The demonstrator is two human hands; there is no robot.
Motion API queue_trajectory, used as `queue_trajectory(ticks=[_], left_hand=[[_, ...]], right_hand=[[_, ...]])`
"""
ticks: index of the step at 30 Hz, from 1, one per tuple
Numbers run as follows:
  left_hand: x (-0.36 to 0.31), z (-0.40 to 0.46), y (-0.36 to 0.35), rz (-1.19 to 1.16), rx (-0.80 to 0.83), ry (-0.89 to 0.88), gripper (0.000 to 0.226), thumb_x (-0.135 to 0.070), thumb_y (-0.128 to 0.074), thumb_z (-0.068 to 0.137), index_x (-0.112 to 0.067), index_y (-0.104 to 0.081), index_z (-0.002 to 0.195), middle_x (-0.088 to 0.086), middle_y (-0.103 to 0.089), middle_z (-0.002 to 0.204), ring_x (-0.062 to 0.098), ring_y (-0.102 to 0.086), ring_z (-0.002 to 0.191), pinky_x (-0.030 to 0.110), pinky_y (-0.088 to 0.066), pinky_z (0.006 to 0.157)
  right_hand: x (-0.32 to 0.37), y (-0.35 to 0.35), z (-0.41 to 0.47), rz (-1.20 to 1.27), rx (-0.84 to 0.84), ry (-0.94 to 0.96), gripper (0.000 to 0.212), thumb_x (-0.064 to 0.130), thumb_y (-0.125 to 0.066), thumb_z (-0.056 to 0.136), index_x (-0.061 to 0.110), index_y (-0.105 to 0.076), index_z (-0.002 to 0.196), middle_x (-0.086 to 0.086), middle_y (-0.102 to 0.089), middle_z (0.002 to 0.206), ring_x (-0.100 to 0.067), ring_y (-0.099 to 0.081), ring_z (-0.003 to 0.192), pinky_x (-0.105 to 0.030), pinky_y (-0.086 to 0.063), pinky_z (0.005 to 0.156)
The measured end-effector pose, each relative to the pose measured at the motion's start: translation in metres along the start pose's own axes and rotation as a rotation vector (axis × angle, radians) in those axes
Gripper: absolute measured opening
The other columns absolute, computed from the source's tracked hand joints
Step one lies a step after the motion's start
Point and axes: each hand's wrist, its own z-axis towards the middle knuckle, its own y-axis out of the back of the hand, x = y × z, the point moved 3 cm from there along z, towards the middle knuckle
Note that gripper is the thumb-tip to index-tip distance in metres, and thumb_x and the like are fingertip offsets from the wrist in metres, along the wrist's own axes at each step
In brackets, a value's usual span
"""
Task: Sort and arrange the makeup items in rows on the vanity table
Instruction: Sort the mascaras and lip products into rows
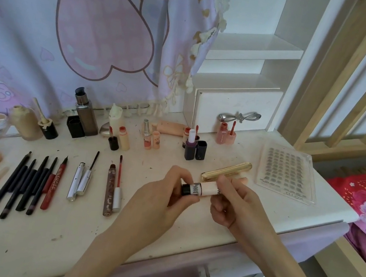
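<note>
Both hands hold one small tube [201, 188] just above the tabletop [261, 213], near its front edge. The left hand [164, 190] curls its fingers round the end with the black cap, thumb and forefinger pinching it; the right hand [231, 200] wraps the pale pink body at the other end. Neither hand is open, and the tube lies level between them.

The likely trouble, as I judge it, is the cap: if the hands twist or pull apart, it could come off and the contents smear onto fingers or tabletop. A loose hold could also drop the tube onto the gold case [226, 171] lying just behind it, which might roll toward the clear tray of lashes [288, 173] at the right.

Further out to the left, rows are already formed: a line of dark pencils [26, 182] with a red pen [53, 183], then silver mascara tubes [80, 179], then a brown lip gloss [110, 190]. Setting the tube down carelessly could knock these askew. At the back stand bottles and lip tints [191, 145], several uncapped, easy to tip if a sleeve or wrist reaches over them.
</note>
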Motion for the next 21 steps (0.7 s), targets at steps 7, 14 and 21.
queue_trajectory(ticks=[7,14,21], left_hand=[[0.006,0.000,0.003,0.075,0.070,0.095,0.048,-0.073,-0.023,0.067,-0.046,-0.034,0.105,-0.015,-0.049,0.074,-0.001,-0.048,0.061,0.014,-0.040,0.055],[0.001,-0.003,0.006,0.137,0.044,-0.039,0.028,-0.031,-0.053,0.090,-0.047,-0.031,0.094,-0.017,-0.043,0.084,0.000,-0.045,0.075,0.014,-0.041,0.064],[0.002,0.001,0.011,0.151,0.015,0.041,0.041,-0.069,-0.011,0.070,-0.042,-0.037,0.085,-0.013,-0.047,0.070,0.001,-0.047,0.062,0.015,-0.033,0.053]], right_hand=[[-0.003,0.002,0.001,-0.009,0.027,0.014,0.026,0.031,-0.062,0.073,0.007,-0.066,0.084,-0.005,-0.055,0.060,-0.012,-0.046,0.051,-0.019,-0.036,0.046],[-0.005,-0.001,-0.001,-0.038,-0.007,-0.037,0.028,0.044,-0.063,0.071,0.016,-0.066,0.068,-0.002,-0.047,0.054,-0.010,-0.037,0.044,-0.017,-0.029,0.041],[-0.003,0.001,-0.001,-0.059,-0.012,-0.035,0.025,0.038,-0.063,0.071,0.013,-0.064,0.070,-0.002,-0.049,0.054,-0.011,-0.041,0.046,-0.018,-0.030,0.044]])
